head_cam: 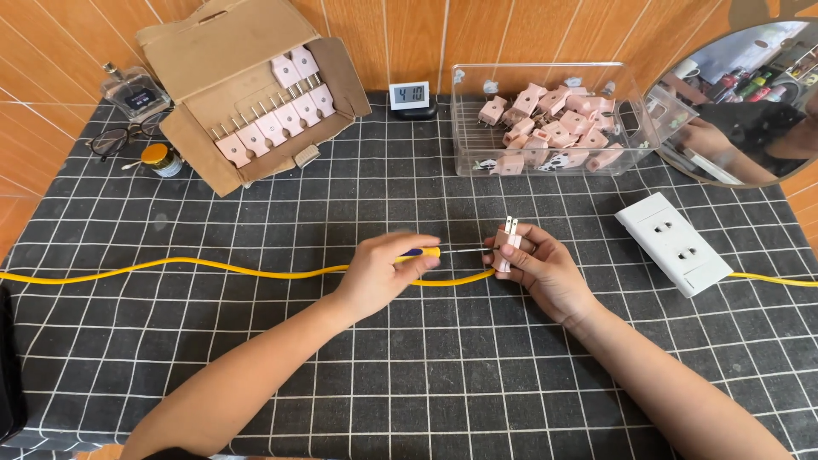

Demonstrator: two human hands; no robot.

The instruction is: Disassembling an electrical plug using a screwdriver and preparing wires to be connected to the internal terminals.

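Now | left hand [381, 274] grasping screwdriver [426, 252] | right hand [541, 268] grasping plug [509, 243] | tip meets plug.

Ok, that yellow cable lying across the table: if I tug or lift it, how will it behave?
The yellow cable probably flops rather than holds shape: it lies in loose waves on the cloth. A tug would likely drag the plug in the right hand, since the cable appears to run to it. It probably slides easily.

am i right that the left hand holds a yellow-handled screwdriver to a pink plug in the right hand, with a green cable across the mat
Not quite. In the head view the cable is yellow, not green. The rest holds: the left hand holds the yellow-handled screwdriver to the pink plug in the right hand.
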